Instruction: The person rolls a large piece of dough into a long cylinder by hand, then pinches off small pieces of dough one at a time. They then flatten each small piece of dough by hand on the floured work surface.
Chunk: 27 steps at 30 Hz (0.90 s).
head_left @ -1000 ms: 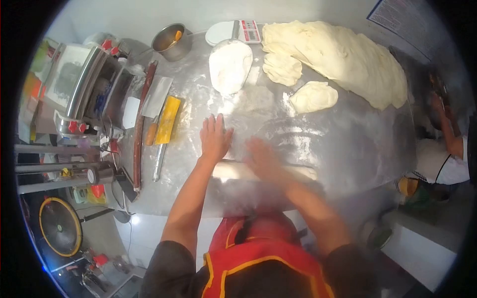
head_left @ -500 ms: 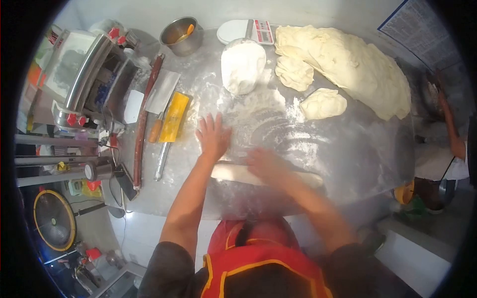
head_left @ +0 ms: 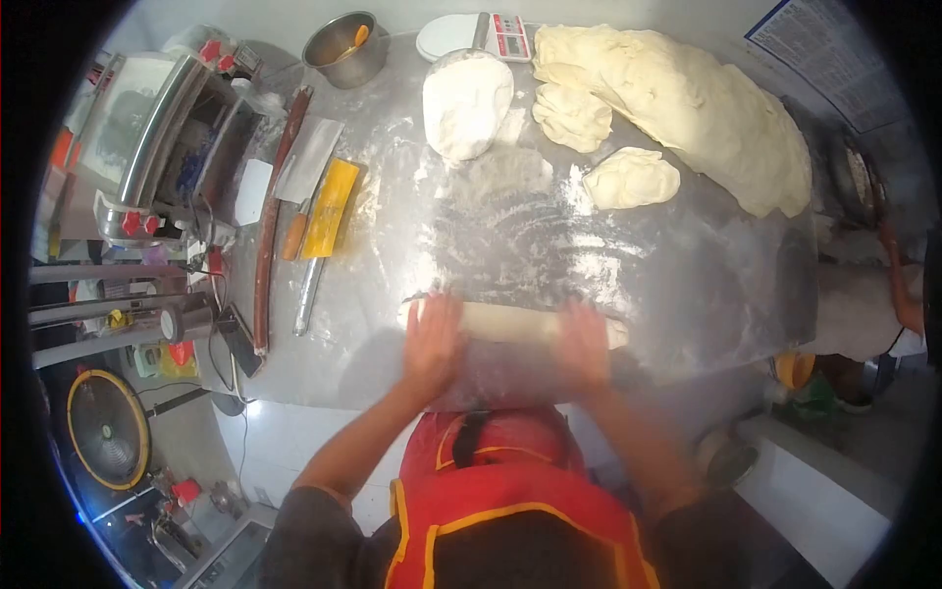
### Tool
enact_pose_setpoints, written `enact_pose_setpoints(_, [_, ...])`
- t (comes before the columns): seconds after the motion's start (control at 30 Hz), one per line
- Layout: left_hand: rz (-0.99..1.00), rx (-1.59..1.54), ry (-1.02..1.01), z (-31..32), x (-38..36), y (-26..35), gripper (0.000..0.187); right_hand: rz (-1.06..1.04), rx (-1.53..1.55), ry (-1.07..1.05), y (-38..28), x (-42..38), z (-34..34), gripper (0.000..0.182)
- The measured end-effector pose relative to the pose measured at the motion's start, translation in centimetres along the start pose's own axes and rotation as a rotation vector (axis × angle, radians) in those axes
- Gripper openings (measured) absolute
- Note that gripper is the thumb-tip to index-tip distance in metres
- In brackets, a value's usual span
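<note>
A long pale dough log [head_left: 508,323] lies crosswise near the front of the floured metal table [head_left: 687,294]. My left hand [head_left: 435,339] rests flat on its left part, fingers stretched forward. On the right part lies my right hand [head_left: 583,344], blurred by motion but with its fingers extended. Beyond them is loose flour, and a metal scoop heaped with flour [head_left: 468,106] sits farther back. Two smaller dough pieces, one [head_left: 631,179] nearer and one [head_left: 572,117] behind it, lie beside a large dough mass [head_left: 687,98].
At left lie a long wooden rod [head_left: 278,226], a cleaver [head_left: 311,162] and a yellow scraper [head_left: 332,208]. A steel pot [head_left: 345,51] and a kitchen scale [head_left: 471,37] stand at the back. A dough-rolling machine [head_left: 157,137] is far left. Another person's arm [head_left: 905,285] shows at right.
My left hand has come down from the bare table onto the log's left part. My right hand has shifted right along the log. The whole view has tilted slightly.
</note>
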<state>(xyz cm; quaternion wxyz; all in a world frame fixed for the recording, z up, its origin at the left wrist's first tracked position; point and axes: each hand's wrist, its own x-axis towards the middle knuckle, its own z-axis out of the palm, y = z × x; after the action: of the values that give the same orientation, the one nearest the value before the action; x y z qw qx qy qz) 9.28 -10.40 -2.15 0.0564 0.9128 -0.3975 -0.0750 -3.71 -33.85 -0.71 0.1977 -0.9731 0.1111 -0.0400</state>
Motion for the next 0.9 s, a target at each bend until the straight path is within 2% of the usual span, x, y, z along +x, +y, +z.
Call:
enact_pose_setpoints(0.1, [0.002,-0.036,0.037,-0.9,0.2,2.1,0.066,-0.034,-0.198,-0.054,0.6,0.0,2.5,0.054])
enact_pose_setpoints(0.17, [-0.114,-0.014,0.011,-2.3,4.9,1.5,0.064,0.053,-0.236,-0.092,1.1,4.6,1.1,0.056])
enact_pose_setpoints(0.23, [-0.211,0.022,0.157,-1.0,9.8,0.3,0.063,0.101,-0.228,0.178,2.4,9.4,1.0,0.055])
enact_pose_setpoints(0.33, [-0.132,0.087,0.326,-1.5,13.7,-1.4,0.059,0.152,-0.281,0.246,4.2,13.6,0.6,0.055])
enact_pose_setpoints(0.43, [0.053,-0.003,-0.002,-1.3,10.3,-1.7,0.056,0.039,-0.226,0.120,3.5,9.9,0.6,0.056])
enact_pose_setpoints(0.5, [0.079,-0.020,0.023,-2.0,5.3,-1.1,0.055,-0.056,-0.195,-0.157,2.1,5.0,-0.9,0.060])
enact_pose_setpoints(0.6, [0.060,-0.040,-0.009,-2.3,-2.1,1.0,0.058,-0.129,-0.114,-0.102,0.9,-1.6,-1.2,0.063])
enact_pose_setpoints(0.67, [0.007,-0.087,0.000,-1.7,-4.4,2.2,0.063,-0.136,-0.121,-0.073,0.4,-3.8,-0.9,0.062])
enact_pose_setpoints(0.77, [0.083,-0.171,0.048,1.6,-2.9,4.0,0.067,-0.125,-0.205,-0.112,-2.5,-2.7,2.3,0.059])
enact_pose_setpoints(0.87, [0.026,-0.021,0.101,0.8,3.5,4.4,0.066,-0.075,-0.128,-0.053,-2.2,2.9,3.9,0.058])
enact_pose_setpoints(0.9, [-0.027,-0.051,0.132,0.6,6.1,3.8,0.064,-0.011,-0.226,-0.089,-2.2,5.8,3.0,0.057])
